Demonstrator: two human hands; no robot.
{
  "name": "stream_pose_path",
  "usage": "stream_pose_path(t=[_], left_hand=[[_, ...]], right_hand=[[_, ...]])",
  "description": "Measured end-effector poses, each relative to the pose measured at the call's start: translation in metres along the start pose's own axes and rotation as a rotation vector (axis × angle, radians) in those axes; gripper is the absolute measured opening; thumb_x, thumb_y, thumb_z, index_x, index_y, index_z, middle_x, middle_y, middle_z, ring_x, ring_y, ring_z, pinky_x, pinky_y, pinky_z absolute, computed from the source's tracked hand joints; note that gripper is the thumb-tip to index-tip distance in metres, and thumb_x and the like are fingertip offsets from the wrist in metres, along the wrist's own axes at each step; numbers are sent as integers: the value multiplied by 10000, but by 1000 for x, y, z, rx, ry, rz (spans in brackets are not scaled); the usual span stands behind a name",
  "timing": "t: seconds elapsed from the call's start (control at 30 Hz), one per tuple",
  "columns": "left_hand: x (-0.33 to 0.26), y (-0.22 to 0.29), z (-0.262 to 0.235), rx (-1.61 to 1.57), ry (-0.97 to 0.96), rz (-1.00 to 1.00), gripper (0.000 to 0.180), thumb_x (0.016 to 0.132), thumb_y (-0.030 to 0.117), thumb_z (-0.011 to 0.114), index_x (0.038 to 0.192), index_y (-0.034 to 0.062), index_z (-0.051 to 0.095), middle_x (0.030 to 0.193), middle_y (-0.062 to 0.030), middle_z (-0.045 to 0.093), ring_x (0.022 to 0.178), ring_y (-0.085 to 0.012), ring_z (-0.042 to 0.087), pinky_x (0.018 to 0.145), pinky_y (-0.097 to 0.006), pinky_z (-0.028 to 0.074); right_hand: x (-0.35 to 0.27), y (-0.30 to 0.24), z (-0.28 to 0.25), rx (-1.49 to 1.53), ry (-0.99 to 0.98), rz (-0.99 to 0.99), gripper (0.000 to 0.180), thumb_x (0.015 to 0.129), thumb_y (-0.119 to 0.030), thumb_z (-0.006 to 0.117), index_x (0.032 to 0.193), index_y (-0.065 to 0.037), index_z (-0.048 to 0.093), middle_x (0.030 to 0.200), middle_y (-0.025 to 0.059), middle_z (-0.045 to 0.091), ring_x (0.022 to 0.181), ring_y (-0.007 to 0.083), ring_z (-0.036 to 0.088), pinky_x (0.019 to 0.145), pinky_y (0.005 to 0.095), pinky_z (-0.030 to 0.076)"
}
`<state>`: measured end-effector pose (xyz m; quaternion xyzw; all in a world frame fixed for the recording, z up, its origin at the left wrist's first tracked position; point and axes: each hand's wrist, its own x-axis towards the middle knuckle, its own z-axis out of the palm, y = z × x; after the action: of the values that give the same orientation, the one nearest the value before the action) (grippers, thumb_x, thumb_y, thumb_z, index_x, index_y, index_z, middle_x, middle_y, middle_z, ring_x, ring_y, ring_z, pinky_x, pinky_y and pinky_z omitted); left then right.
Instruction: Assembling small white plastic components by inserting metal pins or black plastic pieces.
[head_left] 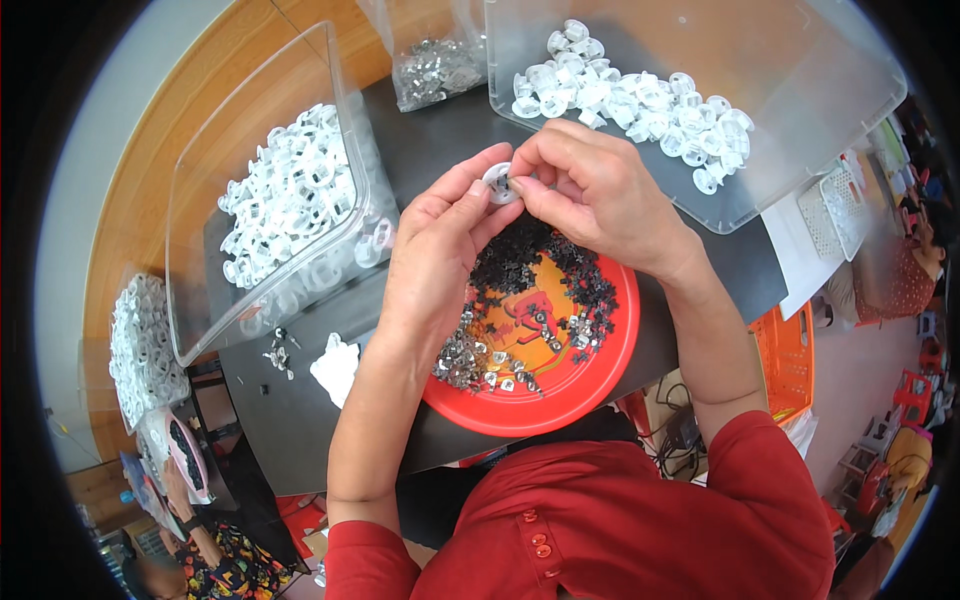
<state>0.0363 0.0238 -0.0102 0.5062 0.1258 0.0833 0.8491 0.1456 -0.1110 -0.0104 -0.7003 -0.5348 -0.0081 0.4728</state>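
A person in a red shirt works over a dark table point(440, 130), both hands raised above a red plate point(600, 370) near the table's front edge. The left hand point(435, 250) pinches a single small white ring point(499, 184) between thumb and fingertips; the right hand point(600, 190) closes its fingertips on the ring's right side, where a tiny dark piece appears to sit, too small to make out. The ring is round, with no long axis, and its flat face is turned up toward the worker.

Three clear plastic bins stand around the hands: one on the left point(200, 180) tilted and heaped with white rings, one at the back right point(800, 90) with a looser pile of them, and a smaller one at the back centre point(430, 60) holding small metal parts. The plate carries two loose heaps, black pieces point(520, 255) at the back and metal bits point(470, 360) at the front left, both too many to count. Bare table shows between the left bin and the plate, where a crumpled white scrap point(335, 365) lies; elsewhere the bins crowd close
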Motion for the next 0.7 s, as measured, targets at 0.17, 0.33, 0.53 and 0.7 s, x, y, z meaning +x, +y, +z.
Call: stream_pose_path(t=[0.17,0.33,0.53,0.7], left_hand=[[1,0,-2,-26,17,-27,331,952,144,496,1241,-17,513,1116,-82,603,1000,-111,585,901,-255,491],[3,2,-6,-106,29,-95,352,936,189,544,1226,-10,528,1046,-58,629,936,-105,605,845,-239,503],[4,-2,-13,-105,-51,-85,394,939,222,539,1250,-13,487,1112,-39,597,940,-83,578,807,-211,481],[2,-3,-14,-78,-43,-37,373,929,206,558,1233,-3,501,1105,-44,601,955,-98,580,851,-242,473]], right_hand=[[0,0,0,-44,62,-18,129,788,-92,626,828,2,548,786,126,580,714,281,614,631,353,494],[0,0,1,-20,79,-43,129,789,-96,626,821,-1,545,773,121,568,703,281,600,622,362,485],[0,-2,2,-40,52,-127,124,785,-99,625,816,-9,545,770,108,533,704,283,568,620,367,467],[-1,-6,2,-33,62,-130,121,782,-92,627,823,-9,549,772,102,534,698,276,569,611,359,468]])
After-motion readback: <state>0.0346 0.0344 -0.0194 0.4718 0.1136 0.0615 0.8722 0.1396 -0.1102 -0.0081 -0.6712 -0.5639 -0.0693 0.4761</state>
